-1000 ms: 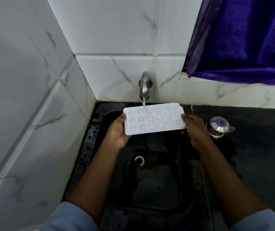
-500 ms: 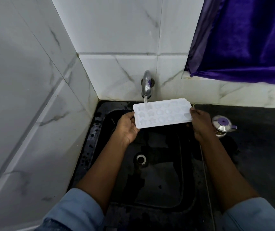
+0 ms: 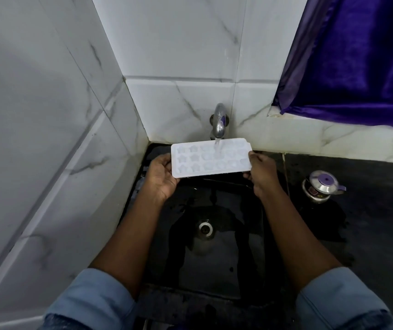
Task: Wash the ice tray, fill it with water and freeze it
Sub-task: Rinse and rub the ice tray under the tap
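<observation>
A white ice tray [image 3: 200,160] with star and round moulds is held level above the black sink [image 3: 216,263], cavities facing up. My left hand [image 3: 161,175] grips its left short edge, and my right hand [image 3: 261,172] grips its right short edge. The metal tap [image 3: 219,121] on the back wall is running, and its stream lands on the tray's middle-right cavities.
The sink drain [image 3: 205,228] lies below the tray. A small steel lidded pot with a purple knob [image 3: 320,188] stands on the dark counter [image 3: 369,210] to the right. Marble-tiled walls close in the left and back. A purple curtain [image 3: 357,58] hangs upper right.
The tray has shifted left under the tap, so the stream now falls on its middle-right cavities instead of its left end. Both hands kept their grip.
</observation>
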The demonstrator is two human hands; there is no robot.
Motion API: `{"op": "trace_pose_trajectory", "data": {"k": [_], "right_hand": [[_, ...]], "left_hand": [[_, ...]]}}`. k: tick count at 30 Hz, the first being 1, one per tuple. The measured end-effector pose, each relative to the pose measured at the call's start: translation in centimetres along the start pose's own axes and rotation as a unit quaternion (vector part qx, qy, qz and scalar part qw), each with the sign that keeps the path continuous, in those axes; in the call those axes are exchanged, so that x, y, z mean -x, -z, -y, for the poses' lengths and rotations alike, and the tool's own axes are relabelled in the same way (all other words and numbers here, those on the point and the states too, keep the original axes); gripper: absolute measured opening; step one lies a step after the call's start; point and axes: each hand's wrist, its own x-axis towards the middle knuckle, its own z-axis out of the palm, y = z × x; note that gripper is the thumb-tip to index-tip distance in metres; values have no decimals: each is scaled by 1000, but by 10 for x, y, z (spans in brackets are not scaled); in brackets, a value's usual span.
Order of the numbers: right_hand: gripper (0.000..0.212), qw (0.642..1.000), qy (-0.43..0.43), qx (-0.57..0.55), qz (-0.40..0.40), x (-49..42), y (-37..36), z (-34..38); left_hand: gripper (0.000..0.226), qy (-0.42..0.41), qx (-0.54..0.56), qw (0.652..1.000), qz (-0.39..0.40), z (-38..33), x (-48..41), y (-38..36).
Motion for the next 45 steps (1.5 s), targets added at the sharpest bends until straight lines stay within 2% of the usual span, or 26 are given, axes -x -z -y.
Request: {"op": "trace_pose_trajectory", "data": {"k": [5,11,20,34,45], "right_hand": [[16,999,-13,-12,34,14,-22,-12],[11,995,-37,-27,87,25,-42,-20],[11,992,-71,-18,106,36,-32,-39],[14,996,-82,-6,20,19,51,-39],[15,995,-65,-55,-54,-9,87,-13]], "left_hand": [[17,-14,11,999,-28,-14,2,32],[22,-23,23,998,-52,-22,9,61],[24,-10,32,998,-62,-2,26,84],[20,29,-42,998,-21,42,19,23],[23,47,-99,993,31,52,5,-41]]}}
